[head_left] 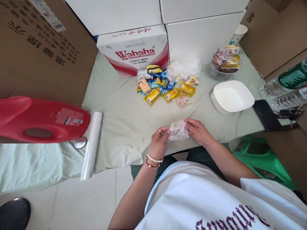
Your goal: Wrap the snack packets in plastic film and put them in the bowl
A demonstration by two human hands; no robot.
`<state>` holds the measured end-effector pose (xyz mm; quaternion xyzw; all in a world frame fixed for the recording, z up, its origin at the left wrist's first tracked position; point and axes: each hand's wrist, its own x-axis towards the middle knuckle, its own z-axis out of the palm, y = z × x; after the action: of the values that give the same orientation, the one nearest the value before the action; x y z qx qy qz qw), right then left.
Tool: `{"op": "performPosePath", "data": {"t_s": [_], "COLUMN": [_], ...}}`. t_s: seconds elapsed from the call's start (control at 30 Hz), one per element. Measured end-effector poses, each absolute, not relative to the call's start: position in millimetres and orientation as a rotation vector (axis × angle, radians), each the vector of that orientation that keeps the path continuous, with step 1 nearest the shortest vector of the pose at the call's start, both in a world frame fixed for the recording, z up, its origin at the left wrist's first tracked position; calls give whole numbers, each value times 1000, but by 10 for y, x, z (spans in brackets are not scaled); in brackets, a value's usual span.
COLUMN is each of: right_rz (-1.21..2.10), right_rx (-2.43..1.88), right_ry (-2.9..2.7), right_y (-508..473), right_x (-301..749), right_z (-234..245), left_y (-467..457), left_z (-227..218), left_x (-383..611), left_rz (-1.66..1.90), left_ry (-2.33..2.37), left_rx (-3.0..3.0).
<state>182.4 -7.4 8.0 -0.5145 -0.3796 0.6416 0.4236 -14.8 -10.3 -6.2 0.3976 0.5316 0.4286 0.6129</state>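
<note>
A crumpled clear plastic bag (178, 130) is held between both hands just above the near edge of the cloth-covered table (124, 118). My left hand (159, 139) pinches its left side; the wrist wears bead bracelets. My right hand (198, 131) pinches its right side. Something small may sit inside the bag, but I cannot make it out. Farther back on the cloth lies a pile of small wrapped snacks (165, 88), yellow, blue and pink, with loose clear plastic (184, 67) behind them.
A white square bowl (232, 96) sits at the right, a clear bowl of snacks (225, 60) and a paper cup (238, 34) behind it. A roll of plastic wrap (91, 145) and a red jug (40, 119) lie left. A Wahaha carton (134, 51), white boxes, cardboard and water bottles (285, 83) surround the table.
</note>
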Motion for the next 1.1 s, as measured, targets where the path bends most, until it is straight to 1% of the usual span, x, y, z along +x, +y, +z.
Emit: {"op": "performPosePath", "data": {"t_s": [0.07, 0.13, 0.3, 0.4, 0.5, 0.6, 0.73, 0.87, 1.03, 1.1], "right_rz": [1653, 1617, 1406, 1465, 1598, 1645, 1555, 1486, 1491, 1423], "right_rx": [-1308, -1320, -1490, -1401, -1269, -1280, -1344, -1371, -1357, -1403], "right_ry": [-837, -841, -1265, -1338, -1263, -1097, -927, -874, -916, -954], "right_y": [-87, -115, -138, -112, -106, -108, -74, -28, 16, 36], "right_x": [1857, 1838, 1699, 1699, 1730, 1743, 1790, 1885, 2052, 2138], "right_z": [34, 11, 75, 137, 188, 188, 92, 38, 85, 89], "left_y": [-109, -153, -254, -234, -191, -173, -197, -217, -232, -252], "left_z": [-62, -43, 34, 73, 91, 74, 43, 56, 19, -11], "left_x": [-187, -189, -139, -170, -210, -214, -212, -239, -312, -346], "left_rz": [1011, 1051, 1085, 1049, 883, 762, 829, 851, 891, 919], "left_ry": [1203, 1220, 1214, 1142, 1024, 1017, 1144, 1093, 1142, 1240], "left_rx": [847, 912, 1096, 991, 861, 844, 919, 864, 814, 868]}}
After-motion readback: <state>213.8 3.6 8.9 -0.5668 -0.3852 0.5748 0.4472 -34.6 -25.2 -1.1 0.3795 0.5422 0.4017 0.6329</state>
